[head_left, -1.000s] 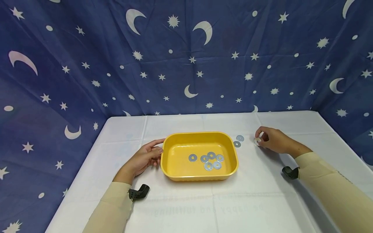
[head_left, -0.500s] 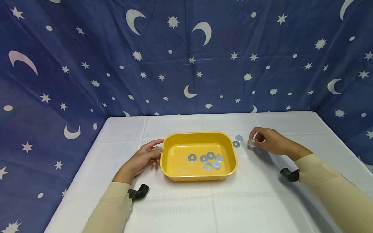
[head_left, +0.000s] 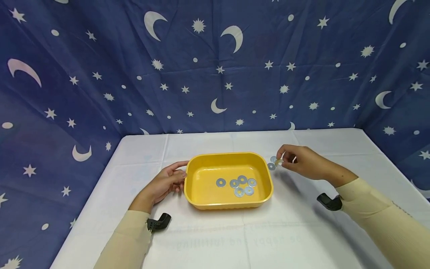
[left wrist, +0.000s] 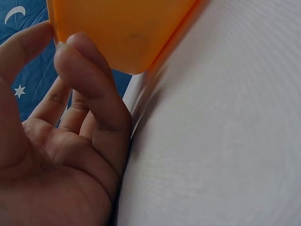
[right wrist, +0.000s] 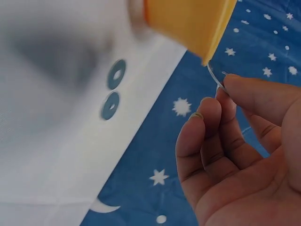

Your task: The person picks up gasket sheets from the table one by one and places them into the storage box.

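The right hand (head_left: 304, 161) has carried its pinched washer (head_left: 279, 163) toward nine o'clock — nearer the yellow tray (head_left: 203, 175), whose nine-o'clock side the loose-fingered left hand (head_left: 166, 182) touches.

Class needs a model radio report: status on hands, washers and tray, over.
Left hand touches tray's left end. Right hand pinches one washer, outside tray. Six washers inside; two washers on table nearby. In the way: tray's right wall.

The left hand (head_left: 162, 185) extends loosely while the right hand (head_left: 305, 162) pinches.
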A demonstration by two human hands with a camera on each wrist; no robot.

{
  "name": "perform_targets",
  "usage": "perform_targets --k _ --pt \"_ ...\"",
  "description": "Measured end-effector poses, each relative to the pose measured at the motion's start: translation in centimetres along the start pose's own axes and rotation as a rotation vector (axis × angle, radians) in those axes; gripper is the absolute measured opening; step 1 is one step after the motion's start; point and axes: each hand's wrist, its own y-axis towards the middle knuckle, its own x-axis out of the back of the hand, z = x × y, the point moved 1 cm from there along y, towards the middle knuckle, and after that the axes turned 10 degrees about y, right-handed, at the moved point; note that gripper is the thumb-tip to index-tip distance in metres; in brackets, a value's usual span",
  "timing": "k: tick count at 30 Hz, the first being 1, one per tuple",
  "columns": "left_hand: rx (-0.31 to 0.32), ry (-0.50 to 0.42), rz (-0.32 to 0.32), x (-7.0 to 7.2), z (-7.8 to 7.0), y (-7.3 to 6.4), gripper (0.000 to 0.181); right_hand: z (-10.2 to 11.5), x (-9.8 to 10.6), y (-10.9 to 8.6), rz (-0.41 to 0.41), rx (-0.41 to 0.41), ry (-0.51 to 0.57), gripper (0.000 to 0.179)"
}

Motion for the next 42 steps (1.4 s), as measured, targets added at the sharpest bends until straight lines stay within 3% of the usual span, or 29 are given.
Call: perform_targets --k 18,28,42 --pt "0.005 -0.011 -0.008 0.0 0.2 -0.2 0.06 3.9 -2.8 0.7 0.039 0.159 0.067 0.021" --pt "0.013 -0.013 -0.01 -0.1 0.0 -0.1 0.06 4.9 -5.1 1.2 0.086 0.139 0.119 0.019" --pt "0.015 -0.007 -0.004 -0.1 -0.1 0.1 0.059 5.7 -7.7 1.7 0.069 0.181 0.157 0.018"
